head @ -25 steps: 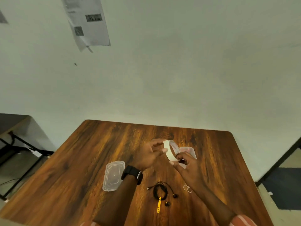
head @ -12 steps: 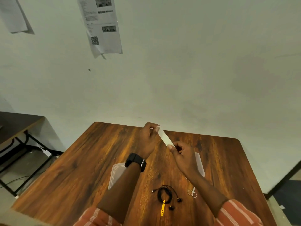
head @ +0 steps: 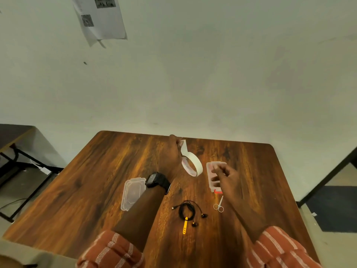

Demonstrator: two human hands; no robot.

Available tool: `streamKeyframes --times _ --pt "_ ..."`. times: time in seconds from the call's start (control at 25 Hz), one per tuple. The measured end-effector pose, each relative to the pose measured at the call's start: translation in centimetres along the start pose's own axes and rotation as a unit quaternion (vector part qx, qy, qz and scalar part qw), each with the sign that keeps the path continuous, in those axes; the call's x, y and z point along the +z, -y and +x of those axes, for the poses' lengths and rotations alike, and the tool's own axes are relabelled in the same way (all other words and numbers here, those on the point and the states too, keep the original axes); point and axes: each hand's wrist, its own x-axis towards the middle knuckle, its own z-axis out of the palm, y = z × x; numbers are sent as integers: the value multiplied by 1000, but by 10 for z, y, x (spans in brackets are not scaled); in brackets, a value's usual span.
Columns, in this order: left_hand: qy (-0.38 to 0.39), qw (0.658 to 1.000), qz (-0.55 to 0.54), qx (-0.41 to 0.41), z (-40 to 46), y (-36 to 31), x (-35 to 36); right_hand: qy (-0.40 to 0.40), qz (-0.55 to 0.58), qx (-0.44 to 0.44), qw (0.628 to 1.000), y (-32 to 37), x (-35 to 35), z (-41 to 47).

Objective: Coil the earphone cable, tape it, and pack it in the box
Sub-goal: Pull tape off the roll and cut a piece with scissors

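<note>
Here the left hand [head: 172, 151] pinches the tape [head: 192, 165] end, roll dangling below; the right hand [head: 228, 177] hovers loosely open, empty, beside it.

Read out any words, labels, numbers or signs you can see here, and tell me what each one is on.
Nothing here can be read.
Paper sheet on the wall: a dark picture and a square QR-like code; its printed lines are too blurred to read.
Wristwatch on the left arm: face too small and dark to read.
Tape roll, clear box, lid: no print visible.
</note>
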Motion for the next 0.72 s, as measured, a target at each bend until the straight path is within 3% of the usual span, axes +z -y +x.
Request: streamKeyframes --times 0.08,0.2,0.24,0.32,0.48,0.72 --pt "8 1000 5 -2 -1 12 6 10 -207 1 978 -44 -21 0" --pt "8 1000 6 10 -6 22 11 157 -495 -42 853 -101 -38 -11" --pt "5 1000 3 17 -8 23 12 199 -554 -60 806 -113 -39 -16" --pt "4 1000 -8 23 -10 22 12 256 -588 -57 765 -128 -36 -25" --pt "5 999 -36 12 -9 19 10 268 -567 -5 779 -149 -41 -43" --pt "-5 998 -54 25 -5 6 6 165 -516 17 841 -162 -67 -64"
